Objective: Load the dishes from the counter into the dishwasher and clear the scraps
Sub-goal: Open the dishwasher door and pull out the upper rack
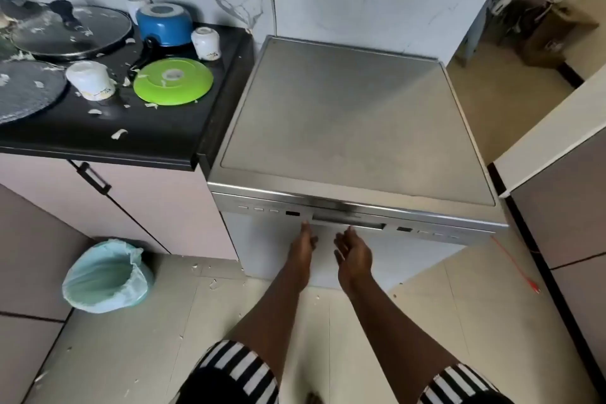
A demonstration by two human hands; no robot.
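Dishwasher [354,121]: brushed steel box with a flat matte top, dead centre. Door shut. Control strip along the front edge with a rectangular handle recess [347,221] in the middle.

Table [147,138]: glossy black slab at 10 o'clock, butted against the dishwasher's left side. All the dishes are on it, none in the machine.

Both my forearms reach in from 6 o'clock, striped sleeves at the bottom edge. Left hand [305,241]: fingers straight, tips at the strip just left of the recess; can't tell if touching. Right hand [354,256]: fingers relaxed and spread, palm turned inward, tips just below the recess. Hands are apart, holding nothing.

Bin [105,275]: round, lined with a pale green bag, on the tiled floor at 8 o'clock.

On the table:
- round glass lid [72,31] with a black knob, far left, at the back
- grey textured plate [26,88], cut off by the left edge
- flat lime-green plate [173,80], upside down, near the table's right end
- blue pot [164,23], inverted, just behind the green plate
- three white cups, upside down: [90,79], [205,42], [136,5]

Scraps [118,133]: pale flakes scattered over the table and the dishes, more on the floor by the bin.
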